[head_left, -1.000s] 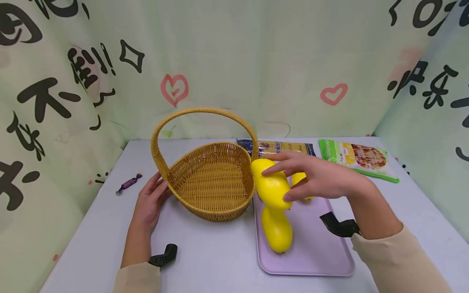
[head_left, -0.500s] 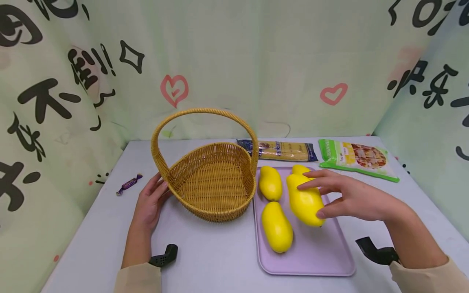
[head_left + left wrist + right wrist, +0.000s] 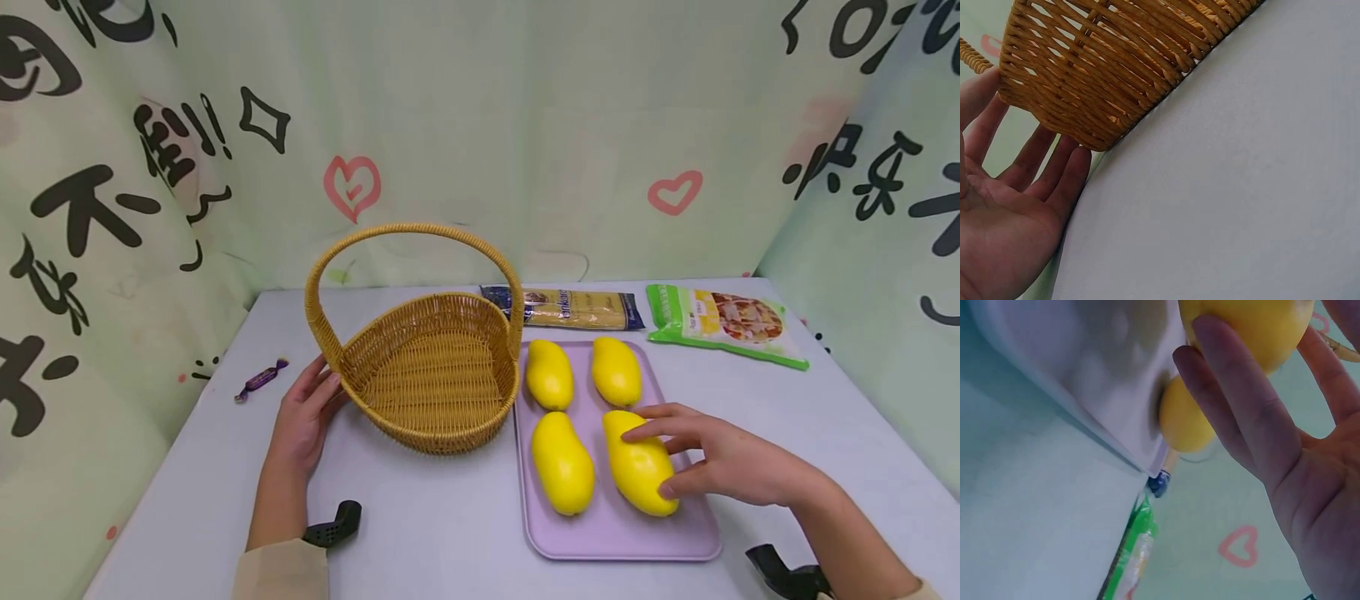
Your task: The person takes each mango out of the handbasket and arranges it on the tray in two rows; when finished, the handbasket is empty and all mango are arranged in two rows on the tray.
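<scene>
A yellow mango [image 3: 636, 467] lies at the front right of the lilac tray [image 3: 615, 546]. My right hand [image 3: 720, 457] holds it between the thumb at its near end and the fingers across its far side. Three more mangoes rest on the tray: one at front left [image 3: 562, 467], one at back left [image 3: 550, 375] and one at back right [image 3: 617, 372]. Left of the tray stands a woven basket [image 3: 431, 392] with a tall arched handle and a bare inside. My left hand [image 3: 306, 417] touches the basket's left side, fairly straight fingers against the weave [image 3: 1097, 81].
A purple wrapped candy [image 3: 261, 380] lies on the table [image 3: 420, 517] left of the basket. Behind the tray are a gold and navy packet [image 3: 577, 309] and a green and white food bag [image 3: 727, 325]. A printed curtain [image 3: 450, 125] closes off the back and sides.
My right hand has carried the mango from beside the basket's right rim rightward and toward me, down to the tray's front right. My left hand and the basket have stayed put.
</scene>
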Motion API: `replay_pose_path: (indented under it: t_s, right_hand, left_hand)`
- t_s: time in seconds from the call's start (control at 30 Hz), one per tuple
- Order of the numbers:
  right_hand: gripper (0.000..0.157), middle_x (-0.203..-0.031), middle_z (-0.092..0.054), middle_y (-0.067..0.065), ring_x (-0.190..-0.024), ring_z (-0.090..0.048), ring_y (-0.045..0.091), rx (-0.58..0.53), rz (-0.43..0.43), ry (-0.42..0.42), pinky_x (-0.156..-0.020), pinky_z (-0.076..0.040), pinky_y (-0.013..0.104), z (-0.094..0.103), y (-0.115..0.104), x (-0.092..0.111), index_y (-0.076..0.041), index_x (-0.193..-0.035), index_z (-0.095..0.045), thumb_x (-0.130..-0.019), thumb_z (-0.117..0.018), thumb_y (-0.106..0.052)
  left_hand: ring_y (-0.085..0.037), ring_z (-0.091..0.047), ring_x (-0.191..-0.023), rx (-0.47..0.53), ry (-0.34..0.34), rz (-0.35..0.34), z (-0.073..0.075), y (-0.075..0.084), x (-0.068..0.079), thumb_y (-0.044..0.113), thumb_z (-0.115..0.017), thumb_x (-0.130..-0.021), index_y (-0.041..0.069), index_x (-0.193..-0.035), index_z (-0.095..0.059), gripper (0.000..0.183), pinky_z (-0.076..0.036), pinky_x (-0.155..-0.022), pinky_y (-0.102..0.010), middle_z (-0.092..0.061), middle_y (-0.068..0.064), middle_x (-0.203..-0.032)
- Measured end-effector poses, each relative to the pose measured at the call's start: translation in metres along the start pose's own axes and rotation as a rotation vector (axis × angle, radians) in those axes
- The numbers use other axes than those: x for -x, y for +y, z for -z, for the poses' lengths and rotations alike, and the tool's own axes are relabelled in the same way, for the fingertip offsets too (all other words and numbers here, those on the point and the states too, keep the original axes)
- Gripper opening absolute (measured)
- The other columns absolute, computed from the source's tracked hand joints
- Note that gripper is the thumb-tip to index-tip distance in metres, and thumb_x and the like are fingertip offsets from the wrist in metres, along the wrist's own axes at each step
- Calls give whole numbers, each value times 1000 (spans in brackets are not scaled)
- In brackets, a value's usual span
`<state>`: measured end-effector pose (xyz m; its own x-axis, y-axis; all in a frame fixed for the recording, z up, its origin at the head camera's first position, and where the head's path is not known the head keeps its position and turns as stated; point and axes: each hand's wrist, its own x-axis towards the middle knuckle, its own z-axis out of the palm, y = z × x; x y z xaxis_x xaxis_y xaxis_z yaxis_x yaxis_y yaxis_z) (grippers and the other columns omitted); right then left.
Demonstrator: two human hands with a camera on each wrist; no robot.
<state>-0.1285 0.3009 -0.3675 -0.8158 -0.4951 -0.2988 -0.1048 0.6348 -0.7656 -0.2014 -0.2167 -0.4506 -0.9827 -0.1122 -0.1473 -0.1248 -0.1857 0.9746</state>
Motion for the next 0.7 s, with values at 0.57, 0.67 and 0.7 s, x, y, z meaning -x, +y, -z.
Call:
replay_pose_path:
  t_s: [0.57, 0.67, 0.7]
  right_hand:
    - [54, -160, -34, 28, -123, -59, 45, 5, -79, 31, -97, -56, 58, -3, 11, -3, -18, -142, -63, -90, -79, -21]
    - [54, -160, -34, 29, -123, -60, 45, 11, -76, 19, -97, -57, 56, 0, 12, -2, -19, -142, -62, -91, -79, -22]
    - [54, -160, -35, 29, -122, -60, 44, 12, -78, 15, -96, -58, 55, 1, 12, -1, -19, -142, -62, -91, -79, -22]
  left_hand:
    - [-10, -57, -129, 14, -5, -7, -1, -1, -1, 27, -57, -107, 24, -161, -39, 56, -44, -117, -30, -48, -4, -155]
    - [-9, -58, -128, 16, 0, -6, -1, -1, -1, 27, -57, -107, 24, -160, -40, 56, -47, -112, -25, -49, -4, -154]
    - [-9, -58, -127, 18, 1, -6, -1, -1, -1, 27, -57, -107, 23, -161, -40, 56, -48, -110, -25, -49, -4, -154]
